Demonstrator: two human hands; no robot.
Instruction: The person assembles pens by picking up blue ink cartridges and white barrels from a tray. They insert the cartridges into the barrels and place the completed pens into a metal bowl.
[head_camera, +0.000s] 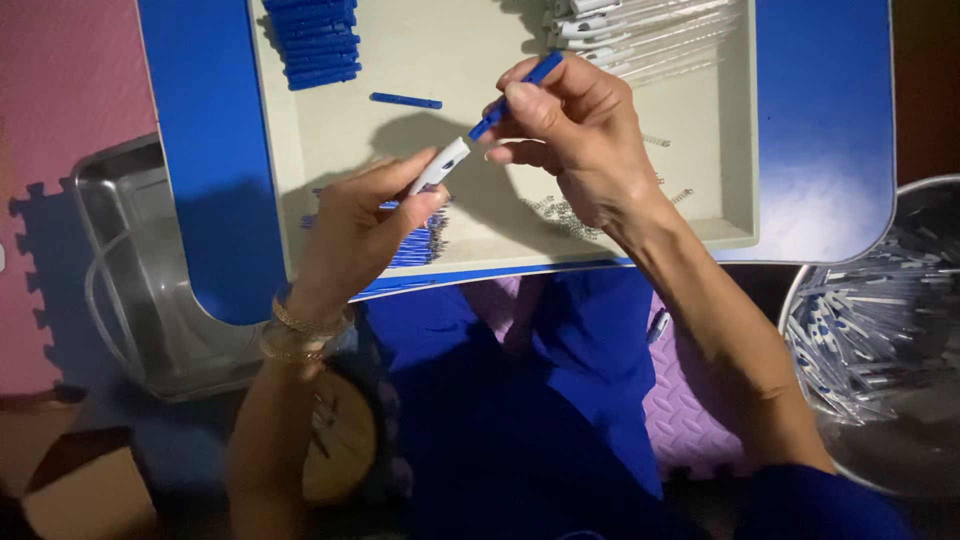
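My left hand (360, 225) holds a short white pen piece (440, 165) by its lower end, tip pointing up and right. My right hand (575, 125) pinches a slim blue pen part (515, 97) held slanted, its lower tip almost meeting the white piece. Both hands hover over a cream tray (730, 150) on a blue table (200, 150). On the tray lie a stack of blue parts (312, 40), one loose blue part (405, 100), clear and white barrels (640, 35), small metal springs (560, 212) and blue refills (420, 245) under my left hand.
A metal bowl (880, 340) full of assembled white-and-blue pens sits at the right. A metal tray (140, 280) lies at the left on pink foam mats. Gold bangles circle my left wrist. My lap in blue cloth is below the table.
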